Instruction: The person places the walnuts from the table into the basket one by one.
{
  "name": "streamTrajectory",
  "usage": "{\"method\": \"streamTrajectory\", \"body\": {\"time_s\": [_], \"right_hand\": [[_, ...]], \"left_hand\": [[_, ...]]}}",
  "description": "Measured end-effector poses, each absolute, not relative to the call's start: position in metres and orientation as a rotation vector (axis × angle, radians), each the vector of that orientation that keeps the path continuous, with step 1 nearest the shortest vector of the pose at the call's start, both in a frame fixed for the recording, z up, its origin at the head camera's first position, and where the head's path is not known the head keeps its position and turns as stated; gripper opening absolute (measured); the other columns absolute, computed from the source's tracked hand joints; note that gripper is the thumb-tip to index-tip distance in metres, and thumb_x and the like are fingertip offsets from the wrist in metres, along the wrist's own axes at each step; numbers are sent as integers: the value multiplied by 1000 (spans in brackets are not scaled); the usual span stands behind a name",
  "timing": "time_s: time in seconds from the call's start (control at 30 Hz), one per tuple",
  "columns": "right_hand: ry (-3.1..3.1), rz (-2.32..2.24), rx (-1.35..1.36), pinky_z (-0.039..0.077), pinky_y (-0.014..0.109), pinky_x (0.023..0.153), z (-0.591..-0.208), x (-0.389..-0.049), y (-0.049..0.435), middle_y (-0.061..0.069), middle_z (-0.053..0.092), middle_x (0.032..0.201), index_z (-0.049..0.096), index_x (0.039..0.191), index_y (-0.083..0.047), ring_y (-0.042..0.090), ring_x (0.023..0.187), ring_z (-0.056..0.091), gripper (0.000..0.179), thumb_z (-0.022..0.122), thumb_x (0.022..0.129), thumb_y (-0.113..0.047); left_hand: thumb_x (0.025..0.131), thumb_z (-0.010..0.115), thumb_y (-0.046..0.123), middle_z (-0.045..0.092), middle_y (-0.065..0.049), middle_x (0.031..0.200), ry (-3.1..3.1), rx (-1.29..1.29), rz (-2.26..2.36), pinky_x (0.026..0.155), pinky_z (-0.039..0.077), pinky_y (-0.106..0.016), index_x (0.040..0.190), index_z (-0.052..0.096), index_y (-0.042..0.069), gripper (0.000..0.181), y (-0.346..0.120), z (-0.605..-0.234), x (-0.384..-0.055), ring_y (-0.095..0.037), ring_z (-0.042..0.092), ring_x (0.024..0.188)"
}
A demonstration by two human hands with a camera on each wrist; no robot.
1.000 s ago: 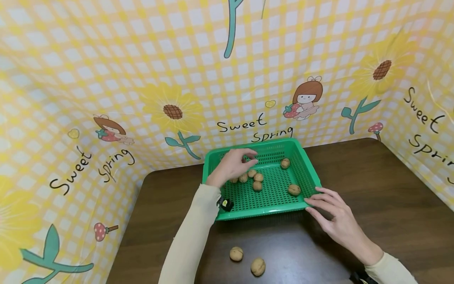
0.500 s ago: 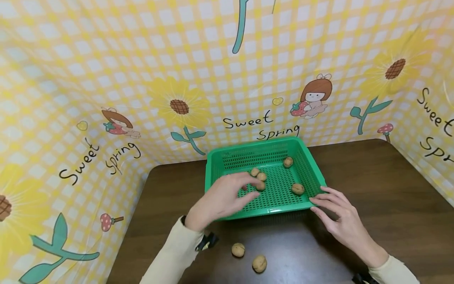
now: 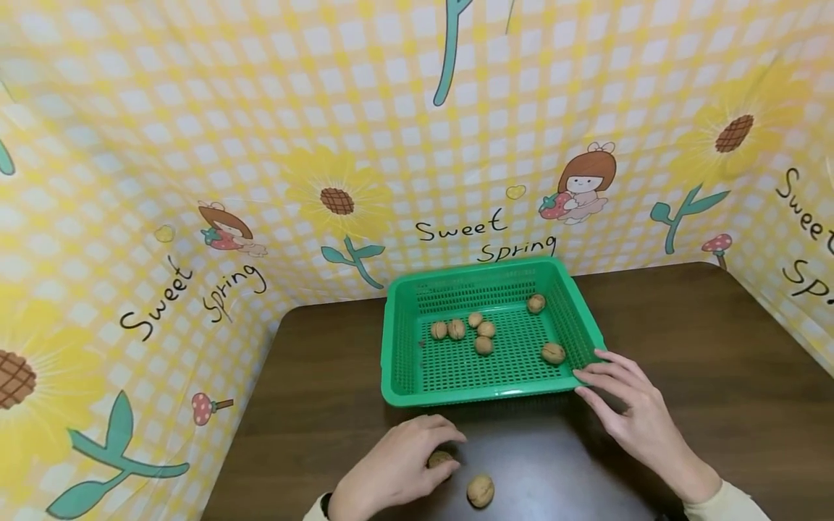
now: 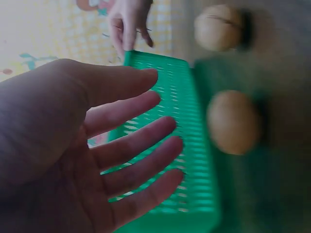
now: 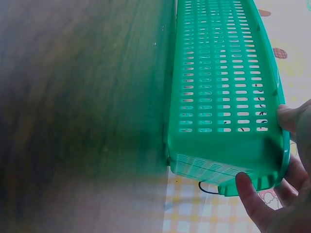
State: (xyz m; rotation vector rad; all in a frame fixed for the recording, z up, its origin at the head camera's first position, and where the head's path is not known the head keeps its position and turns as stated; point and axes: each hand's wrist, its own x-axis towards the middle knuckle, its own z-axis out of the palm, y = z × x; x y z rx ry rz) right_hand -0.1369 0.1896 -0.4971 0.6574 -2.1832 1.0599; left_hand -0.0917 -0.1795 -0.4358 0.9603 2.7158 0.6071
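In the head view my left hand is over a walnut on the table, partly hiding it. The left wrist view shows the left hand with its fingers apart, and two walnuts beyond them. A second walnut lies just to the right. My right hand holds the front right corner of a green plastic basket, thumb and fingers at its rim. The right wrist view shows that hand at the basket's corner. Several walnuts lie inside the basket.
The basket stands on a dark wooden table, near its back edge. Behind and beside the table hangs a yellow checked cloth with printed flowers and lettering.
My left hand has moved out of the basket, toward me, to the walnut on the table in front. The right hand stays at the basket's corner.
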Motion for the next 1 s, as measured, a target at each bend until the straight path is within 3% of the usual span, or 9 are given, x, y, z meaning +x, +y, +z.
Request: {"method": "streamTrajectory", "body": {"time_s": [0.37,0.73,1.0], "right_hand": [[-2169,1056,675,34,11,118,-495,-140,188,4,77,103,84,106,-6,12,136,57,41,89,70,12],[-2201,1066,654,34,12,119,-494,-137,189,6,78,104,84,107,-6,14,137,57,38,89,72,9],[-2187,1055,665,35,13,118,-496,-137,191,6,78,104,84,107,-6,15,136,57,40,89,71,11]], "left_hand": [[93,86,24,73,12,117,2664,907,735,92,56,-24,124,77,25,33,-201,-478,-99,-1,65,108],[92,86,27,71,17,107,2681,782,717,81,54,-22,118,77,28,27,-210,-475,-103,2,62,95],[92,86,35,73,19,101,2667,726,744,80,56,-23,116,77,27,26,-204,-465,-101,5,66,93]]}}
